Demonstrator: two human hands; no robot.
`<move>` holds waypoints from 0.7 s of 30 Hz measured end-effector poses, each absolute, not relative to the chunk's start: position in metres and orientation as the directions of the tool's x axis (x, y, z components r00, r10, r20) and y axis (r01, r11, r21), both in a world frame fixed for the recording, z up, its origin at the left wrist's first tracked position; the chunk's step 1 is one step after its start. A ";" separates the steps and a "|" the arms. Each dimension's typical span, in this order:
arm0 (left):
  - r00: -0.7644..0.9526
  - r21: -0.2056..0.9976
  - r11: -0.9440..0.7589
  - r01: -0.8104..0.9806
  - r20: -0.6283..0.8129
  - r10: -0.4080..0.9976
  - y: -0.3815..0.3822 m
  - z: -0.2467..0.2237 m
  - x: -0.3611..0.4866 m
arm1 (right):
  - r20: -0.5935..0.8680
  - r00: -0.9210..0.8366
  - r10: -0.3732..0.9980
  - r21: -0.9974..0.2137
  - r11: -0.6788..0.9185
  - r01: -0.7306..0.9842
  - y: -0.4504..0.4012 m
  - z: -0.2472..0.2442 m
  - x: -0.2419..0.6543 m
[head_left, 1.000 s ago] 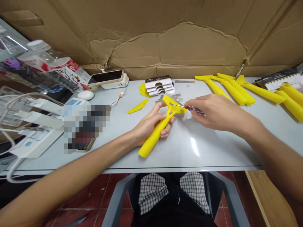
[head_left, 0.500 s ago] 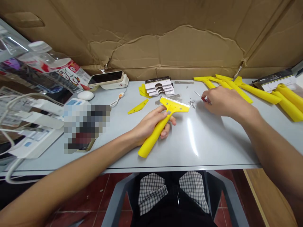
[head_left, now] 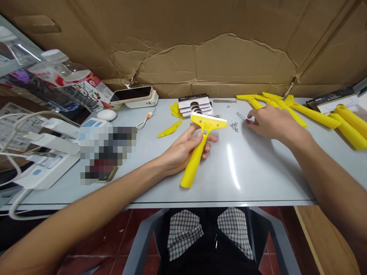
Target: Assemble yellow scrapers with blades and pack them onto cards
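My left hand (head_left: 186,149) is wrapped round the neck of a yellow scraper (head_left: 193,162), its wide head with two screws pointing away from me and a pale blade edge on top. Further right, the fingers of my right hand (head_left: 265,122) pinch a small screwdriver (head_left: 242,116), its thin metal shaft pointing left above the table. A small pile of screws (head_left: 234,126) lies between the scraper head and my right hand. Behind the scraper is a stack of small boxes (head_left: 195,104), with yellow plates (head_left: 169,129) to its left.
Several yellow scraper handles (head_left: 315,112) lie at the right, near a dark package (head_left: 329,100). A metal blade (head_left: 225,101) rests at the back. Phones (head_left: 133,93), a power strip (head_left: 46,172), cables and bottles (head_left: 83,86) crowd the left. Cardboard (head_left: 229,65) stands behind.
The scraper in my left hand has turned more upright, its lower end swinging right and its head shifting slightly left and away. My right hand still holds the screwdriver, nearly in place.
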State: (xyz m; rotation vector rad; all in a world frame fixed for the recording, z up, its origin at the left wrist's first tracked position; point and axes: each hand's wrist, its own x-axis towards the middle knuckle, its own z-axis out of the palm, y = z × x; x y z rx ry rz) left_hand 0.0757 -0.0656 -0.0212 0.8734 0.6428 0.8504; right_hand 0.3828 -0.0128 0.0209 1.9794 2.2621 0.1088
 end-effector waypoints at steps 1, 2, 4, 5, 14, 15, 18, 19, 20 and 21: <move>0.520 0.853 0.372 -0.367 -0.143 0.842 -0.065 -0.021 0.075 | -0.044 -0.136 0.990 0.139 0.141 0.980 -0.013 0.020 0.383; 0.522 0.850 0.377 -0.369 -0.146 0.840 -0.065 -0.022 0.075 | -0.032 -0.146 0.989 0.136 0.149 0.979 -0.012 0.018 0.384; 0.527 0.845 0.385 -0.371 -0.150 0.836 -0.065 -0.021 0.075 | 0.000 -0.175 0.985 0.126 0.174 0.977 -0.010 0.015 0.387; 0.529 0.844 0.387 -0.370 -0.151 0.835 -0.065 -0.021 0.075 | 0.013 -0.187 0.982 0.118 0.184 0.976 -0.009 0.013 0.389; 0.543 0.847 0.400 -0.349 -0.165 0.823 -0.068 -0.017 0.076 | 0.088 -0.257 0.962 0.118 0.246 0.962 -0.006 0.006 0.393; 0.544 0.847 0.400 -0.349 -0.164 0.823 -0.068 -0.017 0.076 | 0.067 -0.243 0.968 0.108 0.235 0.966 -0.007 0.008 0.392; 0.546 0.850 0.396 -0.348 -0.160 0.823 -0.068 -0.017 0.076 | 0.014 -0.189 0.982 0.067 0.188 0.980 -0.011 0.016 0.387; 0.547 0.851 0.394 -0.347 -0.158 0.822 -0.068 -0.017 0.076 | 0.020 -0.175 0.984 0.057 0.174 0.983 -0.013 0.020 0.384; 0.548 0.854 0.392 -0.343 -0.157 0.821 -0.068 -0.017 0.076 | 0.041 -0.167 0.985 0.048 0.164 0.985 -0.017 0.024 0.381; 0.550 0.856 0.389 -0.339 -0.155 0.821 -0.068 -0.017 0.076 | 0.077 -0.162 0.984 0.040 0.159 0.986 -0.020 0.027 0.377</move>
